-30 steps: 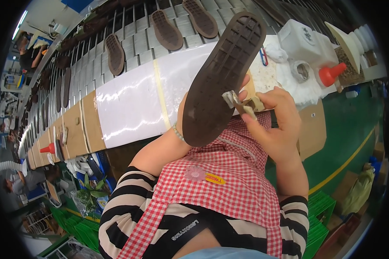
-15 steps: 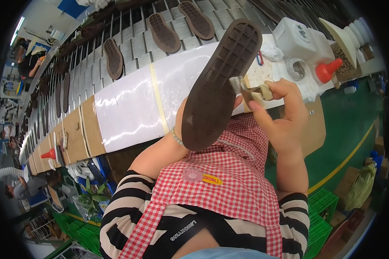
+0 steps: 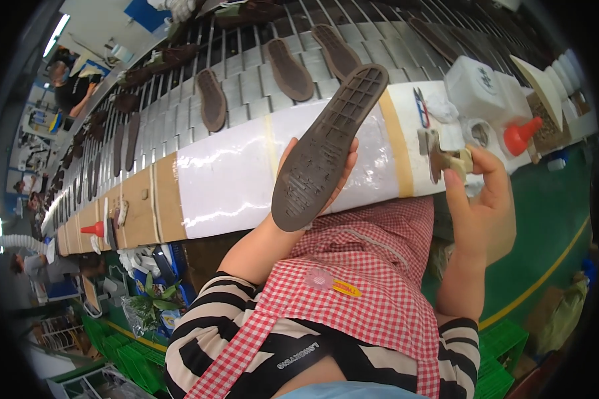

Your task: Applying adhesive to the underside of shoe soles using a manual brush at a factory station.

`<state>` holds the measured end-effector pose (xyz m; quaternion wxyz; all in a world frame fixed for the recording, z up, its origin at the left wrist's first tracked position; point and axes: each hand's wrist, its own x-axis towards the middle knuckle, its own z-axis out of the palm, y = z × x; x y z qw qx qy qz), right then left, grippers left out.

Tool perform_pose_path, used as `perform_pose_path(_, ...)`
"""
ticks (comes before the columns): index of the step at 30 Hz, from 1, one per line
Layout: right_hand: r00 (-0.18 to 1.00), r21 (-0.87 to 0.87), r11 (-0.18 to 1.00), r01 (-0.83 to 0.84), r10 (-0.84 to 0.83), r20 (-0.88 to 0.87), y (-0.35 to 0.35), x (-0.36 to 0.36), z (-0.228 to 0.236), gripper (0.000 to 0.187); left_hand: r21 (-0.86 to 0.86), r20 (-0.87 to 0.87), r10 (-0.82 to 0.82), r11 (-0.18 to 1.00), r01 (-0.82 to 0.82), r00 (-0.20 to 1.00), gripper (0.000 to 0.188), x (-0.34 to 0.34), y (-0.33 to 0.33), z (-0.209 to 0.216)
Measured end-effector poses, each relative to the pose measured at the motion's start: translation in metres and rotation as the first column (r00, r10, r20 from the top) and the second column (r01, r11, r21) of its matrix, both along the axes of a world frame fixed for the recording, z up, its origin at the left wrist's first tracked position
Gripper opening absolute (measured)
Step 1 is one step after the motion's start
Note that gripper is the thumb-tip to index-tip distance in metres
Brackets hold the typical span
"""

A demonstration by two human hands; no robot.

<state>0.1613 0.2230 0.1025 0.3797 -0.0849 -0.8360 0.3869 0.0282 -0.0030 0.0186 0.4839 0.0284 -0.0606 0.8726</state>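
My left hand [image 3: 347, 171] holds a dark brown shoe sole [image 3: 323, 149] from beneath, thumb along one edge and fingers along the other. The sole's grid of ribs and recesses faces up, with its wide end away from me. The heel part looks ridged and slightly shiny. To the right, my right hand [image 3: 489, 203] pinches a flat brush [image 3: 438, 158] by its pale, wrapped-looking handle. Its bristle end is apart from the sole, above the white tabletop. The palm of my left hand is hidden under the sole.
Several brown soles [image 3: 289, 70] lie on the slatted metal conveyor [image 3: 246, 100] beyond the covered bench [image 3: 226, 179]. At right are scissors [image 3: 422, 108], a white jug [image 3: 471, 86], a round container [image 3: 477, 133] and a red-tipped bottle [image 3: 522, 136]. Another person [image 3: 73, 90] works at far left.
The brush has moved right, from against the sole to well clear of it. The sole has tilted and dropped a little, so more of my left fingers show. The whole view has shifted.
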Motion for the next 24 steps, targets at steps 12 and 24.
perform_pose_path(12, 0.975, -0.051, 0.977, -0.205, 0.209, 0.082, -0.022, -0.033, -0.024, 0.041, 0.059, 0.209, 0.402, 0.905, -0.421, 0.892, 0.053, -0.042, -0.062, -0.003)
perform_pose_path(24, 0.783, -0.359, 0.796, -0.487, 0.58, 0.225, -0.066, -0.085, -0.08, 0.034, -0.247, -0.3, 0.7, 0.599, -0.762, 0.648, 0.071, -0.136, -0.2, -0.024)
